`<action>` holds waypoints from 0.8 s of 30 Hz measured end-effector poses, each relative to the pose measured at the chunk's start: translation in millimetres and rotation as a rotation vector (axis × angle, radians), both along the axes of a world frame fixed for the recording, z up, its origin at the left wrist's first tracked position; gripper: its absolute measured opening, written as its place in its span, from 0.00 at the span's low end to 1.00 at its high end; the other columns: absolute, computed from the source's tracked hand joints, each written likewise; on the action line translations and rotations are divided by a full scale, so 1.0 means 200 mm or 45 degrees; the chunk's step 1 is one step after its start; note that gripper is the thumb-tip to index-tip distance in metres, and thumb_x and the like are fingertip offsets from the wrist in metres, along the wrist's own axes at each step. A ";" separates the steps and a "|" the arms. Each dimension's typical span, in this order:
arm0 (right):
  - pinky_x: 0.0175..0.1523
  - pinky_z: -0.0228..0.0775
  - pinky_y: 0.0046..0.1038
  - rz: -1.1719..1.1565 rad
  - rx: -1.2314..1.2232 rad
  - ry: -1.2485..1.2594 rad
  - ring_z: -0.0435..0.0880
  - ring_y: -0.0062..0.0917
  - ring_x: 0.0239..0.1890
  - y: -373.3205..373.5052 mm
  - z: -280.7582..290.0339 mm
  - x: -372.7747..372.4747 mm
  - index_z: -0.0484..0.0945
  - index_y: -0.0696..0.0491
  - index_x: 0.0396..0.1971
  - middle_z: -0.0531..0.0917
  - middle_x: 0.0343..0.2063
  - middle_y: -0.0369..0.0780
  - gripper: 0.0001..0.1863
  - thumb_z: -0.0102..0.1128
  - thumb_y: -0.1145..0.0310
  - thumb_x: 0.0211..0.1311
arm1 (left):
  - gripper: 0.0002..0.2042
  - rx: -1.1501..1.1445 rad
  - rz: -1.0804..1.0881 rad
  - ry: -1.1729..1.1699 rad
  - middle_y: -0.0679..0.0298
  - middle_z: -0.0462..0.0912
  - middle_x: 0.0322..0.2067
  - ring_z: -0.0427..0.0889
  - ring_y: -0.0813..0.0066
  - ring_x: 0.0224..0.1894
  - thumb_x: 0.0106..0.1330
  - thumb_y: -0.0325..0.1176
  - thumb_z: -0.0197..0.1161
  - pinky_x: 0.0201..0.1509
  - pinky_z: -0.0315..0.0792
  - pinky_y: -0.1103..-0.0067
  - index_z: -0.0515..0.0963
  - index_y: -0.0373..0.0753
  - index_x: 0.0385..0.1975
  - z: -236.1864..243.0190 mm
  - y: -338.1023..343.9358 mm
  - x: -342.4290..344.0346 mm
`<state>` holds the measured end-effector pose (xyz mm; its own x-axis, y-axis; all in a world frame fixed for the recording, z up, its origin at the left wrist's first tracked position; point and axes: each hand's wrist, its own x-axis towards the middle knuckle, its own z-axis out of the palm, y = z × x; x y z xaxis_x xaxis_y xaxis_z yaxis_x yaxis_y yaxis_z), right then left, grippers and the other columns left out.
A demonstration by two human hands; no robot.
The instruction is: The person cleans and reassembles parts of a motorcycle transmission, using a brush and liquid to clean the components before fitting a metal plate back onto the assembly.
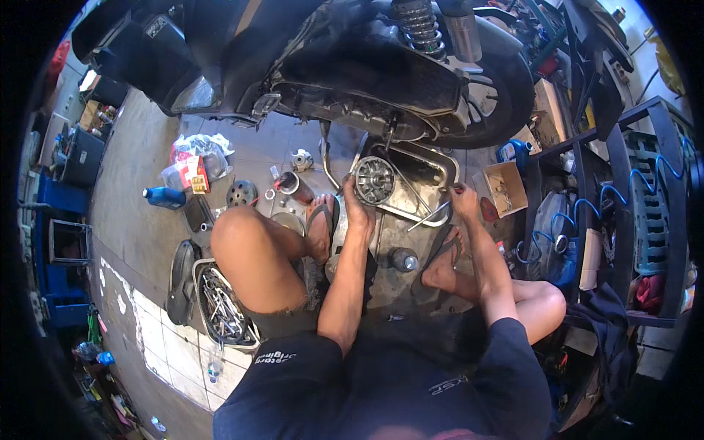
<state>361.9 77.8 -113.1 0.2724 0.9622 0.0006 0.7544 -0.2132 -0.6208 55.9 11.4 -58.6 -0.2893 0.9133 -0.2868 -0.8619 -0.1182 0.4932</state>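
My left hand (358, 207) grips a round, finned metal clutch-like part (375, 179) by its left side, upright above a rectangular metal pan (433, 167) beneath the scooter (374, 81). My right hand (465, 202) is closed around one end of a slim metal rod (424, 220), which slants down-left across the pan's right corner. A long black belt-like loop lies in the pan, partly hidden behind the round part. A dark round bottle (405, 260) stands between my feet, and a dark cup (293, 183) is left of my left hand.
Loose parts, a blue bottle (165, 196) and plastic bags (205, 158) lie on the left floor. A tray of tools (224, 304) is beside my left leg. A cardboard box (506, 189) and black metal rack (587, 249) with a coiled blue hose stand to my right.
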 end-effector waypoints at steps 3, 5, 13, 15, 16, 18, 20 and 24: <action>0.45 0.78 0.32 0.077 0.067 0.051 0.90 0.34 0.37 0.04 0.12 0.21 0.84 0.56 0.41 0.89 0.35 0.46 0.17 0.66 0.58 0.61 | 0.15 0.041 -0.065 -0.116 0.63 0.81 0.49 0.81 0.70 0.54 0.74 0.43 0.50 0.60 0.74 0.69 0.73 0.42 0.52 0.01 0.04 0.11; 0.43 0.77 0.29 0.112 0.019 0.349 0.88 0.28 0.35 0.05 0.32 0.07 0.85 0.57 0.40 0.89 0.33 0.43 0.14 0.66 0.62 0.62 | 0.15 0.060 -0.014 -0.018 0.64 0.79 0.47 0.80 0.72 0.51 0.75 0.43 0.49 0.59 0.73 0.70 0.72 0.41 0.52 -0.11 0.05 0.02; 0.39 0.73 0.22 0.468 -0.046 0.864 0.84 0.17 0.32 -0.16 0.81 -0.47 0.85 0.56 0.33 0.87 0.25 0.37 0.08 0.68 0.67 0.59 | 0.20 -0.161 0.255 0.764 0.64 0.76 0.42 0.72 0.72 0.46 0.76 0.50 0.55 0.55 0.66 0.75 0.75 0.36 0.47 -0.02 0.08 0.12; 0.40 0.75 0.28 0.382 0.001 0.621 0.87 0.25 0.33 -0.17 0.74 -0.52 0.85 0.57 0.34 0.88 0.27 0.41 0.11 0.69 0.63 0.59 | 0.19 -0.162 0.290 0.889 0.64 0.75 0.41 0.71 0.74 0.45 0.77 0.49 0.55 0.54 0.66 0.76 0.74 0.35 0.46 0.08 0.07 0.16; 0.40 0.76 0.31 0.327 0.083 0.520 0.88 0.29 0.32 -0.17 0.68 -0.52 0.86 0.57 0.34 0.88 0.27 0.43 0.13 0.69 0.61 0.59 | 0.19 -0.154 0.284 0.876 0.64 0.75 0.41 0.71 0.74 0.45 0.77 0.49 0.55 0.54 0.66 0.76 0.74 0.35 0.46 0.12 0.07 0.18; 0.38 0.76 0.26 0.241 0.136 0.271 0.85 0.21 0.29 -0.20 0.65 -0.58 0.85 0.58 0.34 0.87 0.25 0.41 0.10 0.67 0.65 0.63 | 0.18 -0.062 0.213 1.069 0.64 0.75 0.40 0.71 0.74 0.45 0.77 0.47 0.54 0.53 0.66 0.76 0.74 0.36 0.47 0.17 0.04 0.17; 0.38 0.75 0.29 0.304 0.146 0.114 0.86 0.23 0.30 -0.22 0.68 -0.60 0.86 0.57 0.34 0.88 0.26 0.43 0.13 0.67 0.61 0.64 | 0.17 -0.080 0.231 1.134 0.64 0.74 0.39 0.70 0.74 0.44 0.78 0.48 0.54 0.52 0.66 0.75 0.73 0.37 0.47 0.18 0.03 0.16; 0.39 0.74 0.30 0.163 0.261 0.356 0.85 0.22 0.31 -0.28 0.81 -0.75 0.86 0.57 0.35 0.88 0.27 0.43 0.13 0.68 0.60 0.64 | 0.18 -0.178 0.355 0.905 0.64 0.74 0.40 0.70 0.73 0.45 0.78 0.48 0.54 0.54 0.65 0.75 0.72 0.37 0.47 0.11 0.05 0.12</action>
